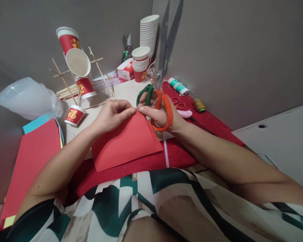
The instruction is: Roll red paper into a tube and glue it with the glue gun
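Observation:
A sheet of red paper [126,143], which looks folded, hangs toward me from both hands. My left hand [113,114] pinches its upper edge between thumb and fingers. Close beside it, the thumb of my right hand [164,112] presses on the same edge. A pair of scissors [158,79] with orange handles hangs on my right hand, its blades pointing up and slightly apart. Green handles [148,94] show just left of the scissors, by the right fingers; whether they belong to a separate tool I cannot tell.
Joined paper cups [78,63] and wooden sticks [63,80] stand at the back left. Behind are stacked cups [148,33] and pruning shears [127,47]. Thread spools [199,105] lie right on the red cloth [212,122]. Coloured paper [37,158] lies left, near a plastic bag [30,97].

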The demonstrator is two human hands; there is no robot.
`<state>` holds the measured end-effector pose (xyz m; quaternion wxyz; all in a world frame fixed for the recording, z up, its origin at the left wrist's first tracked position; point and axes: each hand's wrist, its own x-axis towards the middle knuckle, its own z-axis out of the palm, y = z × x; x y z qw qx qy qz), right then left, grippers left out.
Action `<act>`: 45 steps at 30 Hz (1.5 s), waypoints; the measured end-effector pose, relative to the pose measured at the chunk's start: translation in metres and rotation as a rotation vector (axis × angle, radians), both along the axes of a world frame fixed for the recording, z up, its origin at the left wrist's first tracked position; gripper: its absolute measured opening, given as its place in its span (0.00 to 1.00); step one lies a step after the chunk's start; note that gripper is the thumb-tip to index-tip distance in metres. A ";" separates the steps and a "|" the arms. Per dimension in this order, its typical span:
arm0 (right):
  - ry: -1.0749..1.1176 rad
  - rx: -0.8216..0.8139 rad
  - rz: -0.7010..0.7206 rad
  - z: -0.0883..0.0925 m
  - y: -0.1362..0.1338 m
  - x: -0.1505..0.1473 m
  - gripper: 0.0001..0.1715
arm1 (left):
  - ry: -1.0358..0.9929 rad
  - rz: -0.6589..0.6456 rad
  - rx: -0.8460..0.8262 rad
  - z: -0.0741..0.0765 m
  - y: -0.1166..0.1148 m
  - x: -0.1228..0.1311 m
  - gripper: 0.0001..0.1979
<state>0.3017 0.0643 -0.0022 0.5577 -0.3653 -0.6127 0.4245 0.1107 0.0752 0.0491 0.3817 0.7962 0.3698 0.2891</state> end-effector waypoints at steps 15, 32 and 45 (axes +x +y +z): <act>0.189 0.095 -0.089 0.002 0.001 0.011 0.15 | -0.012 0.130 -0.341 0.003 -0.009 -0.065 0.18; 0.301 0.191 -0.253 -0.007 0.013 0.021 0.18 | -0.562 0.410 -0.631 -0.027 -0.016 -0.087 0.14; 0.135 0.162 -0.201 -0.021 0.015 0.022 0.21 | -0.591 0.433 -0.521 -0.022 -0.014 -0.086 0.15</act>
